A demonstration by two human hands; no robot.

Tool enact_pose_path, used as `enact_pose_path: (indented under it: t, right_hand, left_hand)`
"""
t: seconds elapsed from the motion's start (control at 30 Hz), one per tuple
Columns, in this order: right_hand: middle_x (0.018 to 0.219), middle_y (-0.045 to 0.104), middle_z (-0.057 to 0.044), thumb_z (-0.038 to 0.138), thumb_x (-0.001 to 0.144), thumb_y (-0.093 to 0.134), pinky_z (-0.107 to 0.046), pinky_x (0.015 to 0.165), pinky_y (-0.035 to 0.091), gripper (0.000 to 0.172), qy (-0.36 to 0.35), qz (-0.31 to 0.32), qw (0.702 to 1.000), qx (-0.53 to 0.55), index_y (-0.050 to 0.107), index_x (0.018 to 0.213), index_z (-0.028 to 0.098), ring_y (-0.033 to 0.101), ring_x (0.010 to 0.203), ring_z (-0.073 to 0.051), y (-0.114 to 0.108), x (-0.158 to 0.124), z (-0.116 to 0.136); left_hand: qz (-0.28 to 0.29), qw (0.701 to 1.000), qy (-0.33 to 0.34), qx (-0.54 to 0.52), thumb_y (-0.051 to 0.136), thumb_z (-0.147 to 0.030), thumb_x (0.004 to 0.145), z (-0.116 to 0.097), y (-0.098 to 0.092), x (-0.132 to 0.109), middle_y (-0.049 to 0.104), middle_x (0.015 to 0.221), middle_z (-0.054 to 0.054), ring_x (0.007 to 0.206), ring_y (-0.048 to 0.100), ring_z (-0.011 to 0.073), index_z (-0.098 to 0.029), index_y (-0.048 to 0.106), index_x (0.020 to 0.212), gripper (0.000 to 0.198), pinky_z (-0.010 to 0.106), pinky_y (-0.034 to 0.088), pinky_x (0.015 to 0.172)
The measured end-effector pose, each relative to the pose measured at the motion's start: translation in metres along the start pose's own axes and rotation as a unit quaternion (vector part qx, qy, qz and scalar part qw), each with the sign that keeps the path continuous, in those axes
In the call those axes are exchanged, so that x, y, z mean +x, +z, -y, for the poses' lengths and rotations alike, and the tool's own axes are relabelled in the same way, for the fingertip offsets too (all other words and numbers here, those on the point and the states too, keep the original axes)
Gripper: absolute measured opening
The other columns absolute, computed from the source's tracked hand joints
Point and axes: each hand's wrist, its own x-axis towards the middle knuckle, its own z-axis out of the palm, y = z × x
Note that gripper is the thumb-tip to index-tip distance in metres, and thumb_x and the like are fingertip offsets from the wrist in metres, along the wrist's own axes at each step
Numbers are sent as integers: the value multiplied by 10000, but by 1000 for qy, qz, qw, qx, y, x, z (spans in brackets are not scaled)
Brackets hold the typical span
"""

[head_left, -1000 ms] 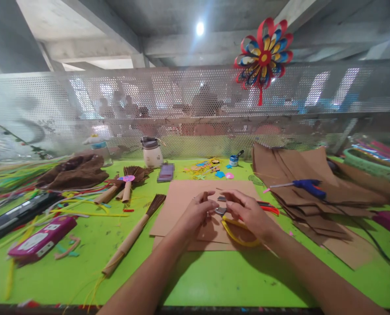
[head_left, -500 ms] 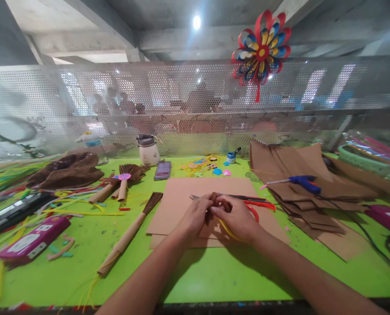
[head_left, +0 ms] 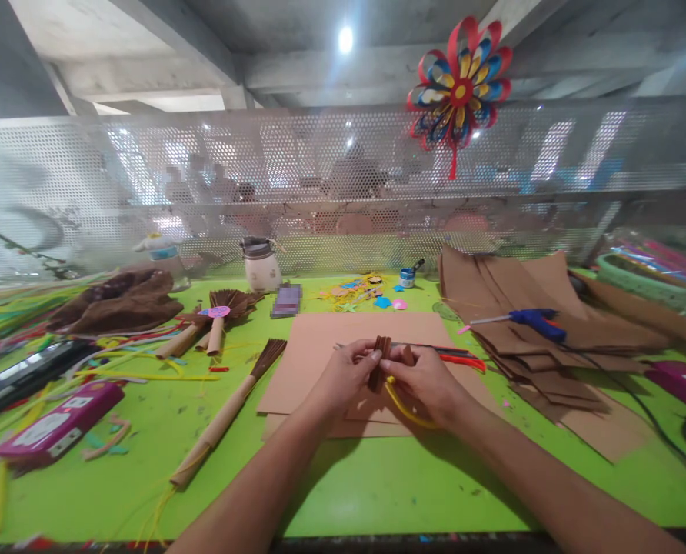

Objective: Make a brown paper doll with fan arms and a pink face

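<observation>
pleated brown paper bundle [head_left: 381, 356] stands nearly upright at the middle of the scene, pinched between both hands above a flat brown card sheet [head_left: 314, 362] on the green table [head_left: 354, 485]. left hand [head_left: 343, 377] closes thumb and fingertips on the bundle's left side; right hand [head_left: 429, 383] closes on its right side, so both grips are shut on the paper. a yellow strip [head_left: 404, 413] curves out from under the right hand onto the card. red-handled scissors [head_left: 461, 356] lie just beyond the right hand, on the card's far right part. further right, a blue glue gun [head_left: 536, 319] rests on a spread stack of brown paper sheets [head_left: 510, 288]. to the left of the card lies a paper broom [head_left: 228, 415], with a pink box [head_left: 54, 429] well apart at the near left. a red, blue and yellow paper flower [head_left: 459, 83] hangs on the mesh screen [head_left: 204, 177] at the far side.
</observation>
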Motion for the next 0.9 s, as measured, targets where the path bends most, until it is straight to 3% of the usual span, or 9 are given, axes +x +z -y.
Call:
enact_pose_path:
  t: [0.27, 0.43, 0.67, 0.8, 0.9]
  right_hand:
    - [535, 469, 44, 405, 610, 733, -225, 481, 316, 330, -2, -18, 999, -31, 522, 639, 153, 405, 493, -83, -5, 3, -6]
    - [511, 427, 62, 360, 620, 731, -210, 450, 269, 309, -5, -3, 1000, -16, 494, 613, 161, 353, 459, -61, -1, -1, 2]
    - [506, 441, 71, 305, 611, 731, -202, 409, 196, 254, 17, 28, 998, 58, 533, 664, 155, 295, 407, -39, 1, -3, 8]
    - [444, 440, 69, 300, 631, 714, -204, 394, 167, 232, 29, 30, 998, 45, 548, 612, 140, 272, 367, -28, -1, -4, 9]
    - [409, 439, 63, 324, 648, 701, -206, 387, 154, 258, 23, 36, 999, 19, 534, 569, 143, 292, 348, -34, -2, -4, 8]
  left_hand:
    - [-52, 994, 24, 97, 675, -339, 652, -9, -3, -1, 596, 593, 13, 539, 494, 113, -127, 662, 741, 230, 215, 367, 515]
    - [-45, 994, 13, 102, 686, -345, 645, -12, -8, -2, 557, 542, -4, 494, 450, 91, -123, 636, 650, 228, 213, 345, 499]
    - [-11, 995, 19, 101, 676, -362, 657, -16, -4, -4, 572, 532, 3, 501, 469, 106, -129, 673, 701, 237, 216, 341, 492]
    - [-43, 997, 16, 68, 697, -322, 638, -16, -5, -4, 650, 688, 31, 608, 520, 122, -127, 693, 791, 248, 212, 368, 546]
    - [-55, 996, 6, 64, 701, -336, 636, -13, -8, -1, 645, 663, 24, 588, 504, 115, -124, 696, 785, 259, 208, 345, 526]
